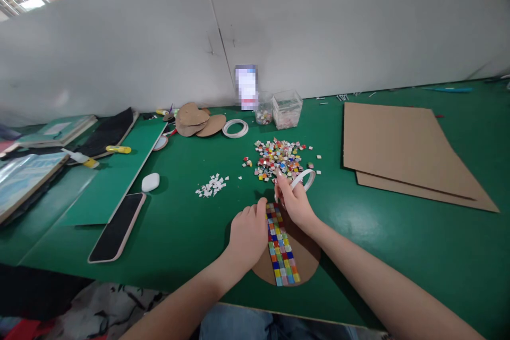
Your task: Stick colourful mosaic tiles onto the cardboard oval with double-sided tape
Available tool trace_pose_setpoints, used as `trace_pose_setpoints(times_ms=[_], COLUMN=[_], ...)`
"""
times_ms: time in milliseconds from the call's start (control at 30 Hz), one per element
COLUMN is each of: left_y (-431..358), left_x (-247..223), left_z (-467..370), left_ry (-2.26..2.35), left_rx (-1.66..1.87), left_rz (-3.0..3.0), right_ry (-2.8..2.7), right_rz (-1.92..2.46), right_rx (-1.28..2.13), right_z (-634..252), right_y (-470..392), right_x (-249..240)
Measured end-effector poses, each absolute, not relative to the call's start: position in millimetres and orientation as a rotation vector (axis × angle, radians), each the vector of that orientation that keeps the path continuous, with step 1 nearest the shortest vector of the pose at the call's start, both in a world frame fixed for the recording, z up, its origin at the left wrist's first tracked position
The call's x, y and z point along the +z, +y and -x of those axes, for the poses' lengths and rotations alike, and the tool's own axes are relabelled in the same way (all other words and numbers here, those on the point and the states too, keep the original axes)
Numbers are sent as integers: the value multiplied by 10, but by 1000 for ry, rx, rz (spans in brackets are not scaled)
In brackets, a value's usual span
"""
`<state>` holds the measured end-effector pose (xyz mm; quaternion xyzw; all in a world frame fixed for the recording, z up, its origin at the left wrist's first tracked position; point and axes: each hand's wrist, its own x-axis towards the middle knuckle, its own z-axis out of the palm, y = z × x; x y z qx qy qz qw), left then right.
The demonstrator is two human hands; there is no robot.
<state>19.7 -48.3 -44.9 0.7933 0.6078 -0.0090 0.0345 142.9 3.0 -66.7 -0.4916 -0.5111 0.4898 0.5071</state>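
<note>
A round cardboard disc (pixel 308 252) lies near the table's front edge. Down its middle runs a strip of small coloured mosaic tiles (pixel 283 255), several across. My left hand (pixel 249 231) is closed over the disc's left edge, its thumb at the far end of the strip; its fingertips are partly hidden. In my right hand (pixel 295 202) is a narrow roll of white tape (pixel 306 178), gripped above the disc's far right side. Just beyond the hands is a pile of loose coloured tiles (pixel 274 159).
White chips (pixel 213 186) lie left of the pile. Behind stand a clear box (pixel 287 109), a cup (pixel 263 111) and a lit phone (pixel 246 85). Cardboard sheets (pixel 394 143) lie right. Another phone (pixel 117 228), a white case (pixel 150 182) and a green board (pixel 119 175) lie left.
</note>
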Motion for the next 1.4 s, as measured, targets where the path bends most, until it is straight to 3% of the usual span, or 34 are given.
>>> trace_pose_setpoints(times_ms=[300, 633, 1133, 1400], left_y=[-428, -384, -10, 48], left_x=[-388, -406, -496, -469], left_z=[58, -27, 79, 228], left_ry=[1779, 1825, 1627, 1585], left_rx=[257, -46, 55, 691], left_rz=[-2279, -2398, -2617, -1980], right_ry=[-1198, -1028, -889, -982], right_rz=[1174, 1159, 1057, 1058], right_rx=[1193, 1212, 1110, 1126], right_z=[-1435, -1437, -1702, -1761], right_y=[22, 6, 155, 193], right_x=[-651, -642, -498, -469])
